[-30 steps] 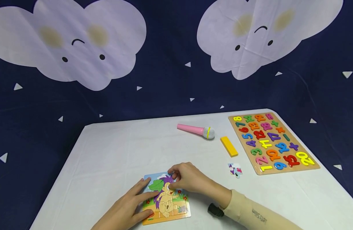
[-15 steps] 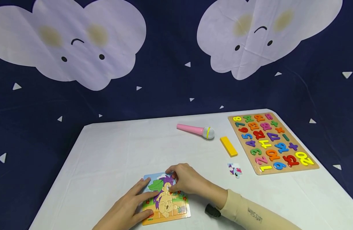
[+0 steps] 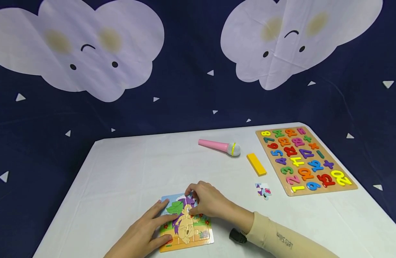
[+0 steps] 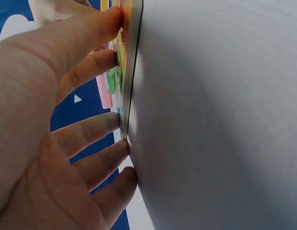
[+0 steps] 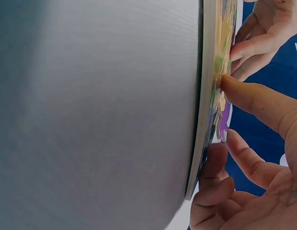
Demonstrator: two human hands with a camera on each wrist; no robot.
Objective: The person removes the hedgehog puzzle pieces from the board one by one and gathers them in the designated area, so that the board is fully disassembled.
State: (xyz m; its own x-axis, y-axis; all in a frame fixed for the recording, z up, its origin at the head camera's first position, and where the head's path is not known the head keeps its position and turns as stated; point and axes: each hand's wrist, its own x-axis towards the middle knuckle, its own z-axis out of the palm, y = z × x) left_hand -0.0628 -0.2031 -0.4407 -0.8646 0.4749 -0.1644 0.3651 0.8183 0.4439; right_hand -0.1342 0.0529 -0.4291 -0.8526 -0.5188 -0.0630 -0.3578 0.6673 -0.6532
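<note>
A picture puzzle (image 3: 202, 240) of a cartoon hedgehog with a green leaf lies in its flat tray at the front of the table. My left hand (image 3: 144, 227) rests spread along its left side, with thumb and fingertips on the picture and its edge. At the upper right of the picture, my right hand (image 3: 208, 200) pinches a puzzle piece (image 5: 225, 117) between thumb and index finger. That piece sits slightly raised and tilted over the tray, its purple part showing in the right wrist view; from the head, fingers cover most of it. A loose puzzle piece (image 3: 263, 191) lies farther right.
Toward the back lies a pink toy microphone (image 3: 218, 146), with a yellow block (image 3: 257, 164) to its right. A wooden number board (image 3: 283, 181) fills the table's right side. Below the right cuff is a small black object (image 3: 238, 235). A dark cloud-print cloth (image 3: 185, 53) hangs behind.
My right hand has shifted slightly left over the puzzle's upper right, its forearm and the black object moving with it. The left hand stays where it was.
</note>
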